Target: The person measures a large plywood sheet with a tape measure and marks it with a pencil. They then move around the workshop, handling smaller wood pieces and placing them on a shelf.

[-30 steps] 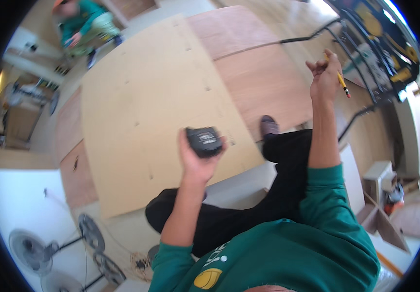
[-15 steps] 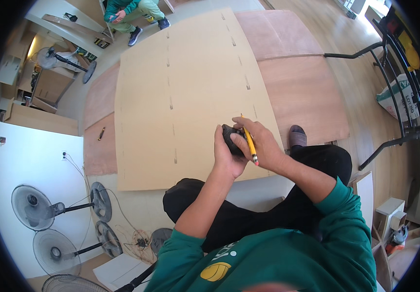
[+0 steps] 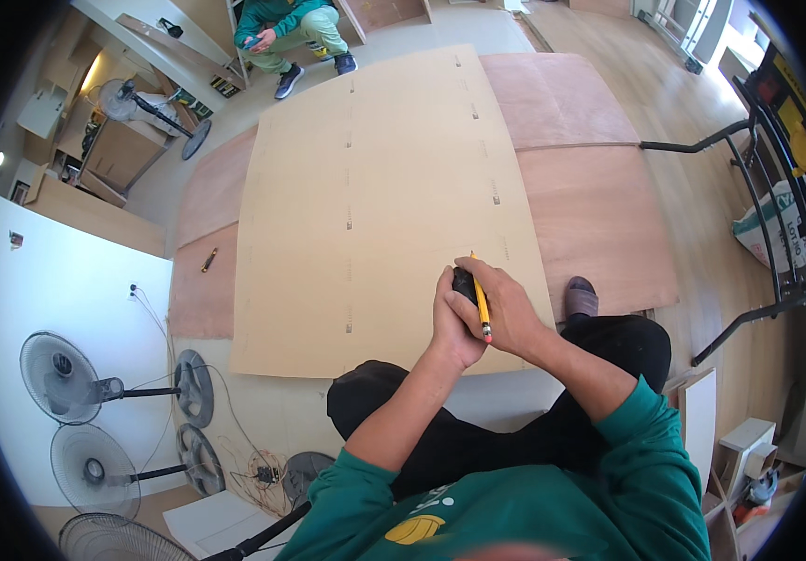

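My left hand is closed around a black, palm-sized case that looks like a tape measure. Pressed against it from the other side is my right hand, which covers much of the case. A yellow pencil is held in the right hand, its pink eraser end toward me and its tip pointing away. Both hands are above the near right part of a large tan board, which has rows of small printed marks. No drawn-out tape blade is visible.
Reddish plywood sheets lie under the board's sides. An orange-and-black cutter rests on the left one. Standing fans and loose cords are at left, a black metal frame at right. A seated person is at the far left.
My hands have drawn closer together around the black tape measure, hiding more of it. The whole view has shifted, so the board and room appear lower in the picture.
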`<state>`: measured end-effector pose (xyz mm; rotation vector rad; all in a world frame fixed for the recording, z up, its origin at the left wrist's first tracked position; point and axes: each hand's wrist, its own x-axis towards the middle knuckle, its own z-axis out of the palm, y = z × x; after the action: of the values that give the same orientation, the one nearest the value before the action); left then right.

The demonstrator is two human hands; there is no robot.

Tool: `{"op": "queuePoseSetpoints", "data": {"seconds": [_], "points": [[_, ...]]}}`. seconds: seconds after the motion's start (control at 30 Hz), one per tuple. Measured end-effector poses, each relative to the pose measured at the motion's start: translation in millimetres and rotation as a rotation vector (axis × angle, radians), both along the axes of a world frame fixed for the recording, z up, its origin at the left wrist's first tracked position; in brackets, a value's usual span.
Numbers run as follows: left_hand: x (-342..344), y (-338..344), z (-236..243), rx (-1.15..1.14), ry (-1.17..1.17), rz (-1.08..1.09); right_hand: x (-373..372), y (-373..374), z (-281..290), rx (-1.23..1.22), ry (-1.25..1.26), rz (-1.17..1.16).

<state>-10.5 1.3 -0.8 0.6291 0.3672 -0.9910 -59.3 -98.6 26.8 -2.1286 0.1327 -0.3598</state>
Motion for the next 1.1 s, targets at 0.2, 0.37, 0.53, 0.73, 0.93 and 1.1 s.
{"op": "queuePoseSetpoints", "data": {"seconds": [0.2,0.37,0.53,0.73,0.93,1.1], "points": [[3,-1,-4,0.002,0.041,0.041,8,0,-8,-0.001,0.011,0.021],[1,-7,-2,0.038,0.039,0.114,14,-4,-9,-0.014,-0.005,0.018],[6,-11,-6,0.023,0.055,0.114,14,-9,-14,-0.044,0.001,0.026],[7,-12,-6,0.087,0.098,0.104,13,-9,-18,-0.06,-0.022,0.015],[0,-9,-7,0.108,0.124,0.071,6,-3,-21,-0.074,0.013,-0.018],[-2,-6,-11,0.125,0.113,0.078,5,-2,-23,-0.069,0.004,-0.007]]}}
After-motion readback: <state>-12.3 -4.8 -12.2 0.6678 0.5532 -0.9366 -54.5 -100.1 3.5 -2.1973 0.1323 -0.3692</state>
